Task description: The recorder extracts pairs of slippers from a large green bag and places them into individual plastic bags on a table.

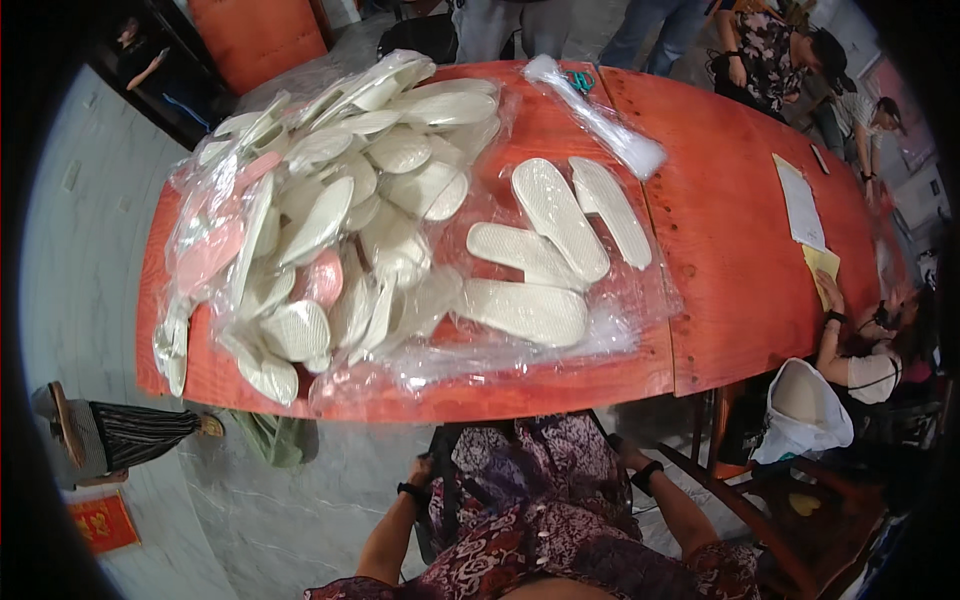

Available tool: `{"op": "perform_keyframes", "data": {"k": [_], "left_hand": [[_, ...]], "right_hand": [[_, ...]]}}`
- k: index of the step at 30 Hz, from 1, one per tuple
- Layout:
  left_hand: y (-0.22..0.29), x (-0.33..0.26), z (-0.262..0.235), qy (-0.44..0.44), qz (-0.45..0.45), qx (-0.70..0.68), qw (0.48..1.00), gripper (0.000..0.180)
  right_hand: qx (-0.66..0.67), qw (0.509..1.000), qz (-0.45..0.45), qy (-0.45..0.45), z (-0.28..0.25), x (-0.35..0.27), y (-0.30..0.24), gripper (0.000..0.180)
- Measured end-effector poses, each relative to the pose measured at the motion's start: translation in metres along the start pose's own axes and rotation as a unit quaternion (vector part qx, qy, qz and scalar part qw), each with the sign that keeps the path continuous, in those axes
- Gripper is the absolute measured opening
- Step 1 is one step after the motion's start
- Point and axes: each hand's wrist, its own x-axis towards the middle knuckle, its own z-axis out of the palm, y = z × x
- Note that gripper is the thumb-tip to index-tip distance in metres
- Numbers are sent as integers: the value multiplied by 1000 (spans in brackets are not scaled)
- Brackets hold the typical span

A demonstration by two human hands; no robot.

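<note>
My left hand (422,470) hangs low by my left side, below the front edge of the red table (520,402). My right hand (632,457) is down by my other side; both wrists wear dark bands. The fingers of both hands are too hidden and small to read. On the table ahead lies a big heap of cream slippers (318,220) in clear plastic bags, with a few pink slippers (212,255) among them. To the heap's right, several loose cream slippers (560,218) lie partly overlapping on clear plastic bags (480,368).
A bundle of clear plastic (598,120) lies at the far edge beside teal scissors (580,82). White paper (798,200) and a yellow sheet (822,268) are at the right, under a person's hand. A wooden chair (800,530) and white bag (802,412) stand right; other people surround the table.
</note>
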Motion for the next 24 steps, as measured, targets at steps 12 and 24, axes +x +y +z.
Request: {"op": "perform_keyframes", "data": {"k": [12, 24], "left_hand": [[271, -111, 61, 184, 352, 158, 904, 18], [377, -86, 167, 165, 542, 348, 747, 62]], "right_hand": [[1, 939, -33, 343, -127, -29, -248, 15], [-224, 893, -168, 351, -137, 123, -341, 52]]}}
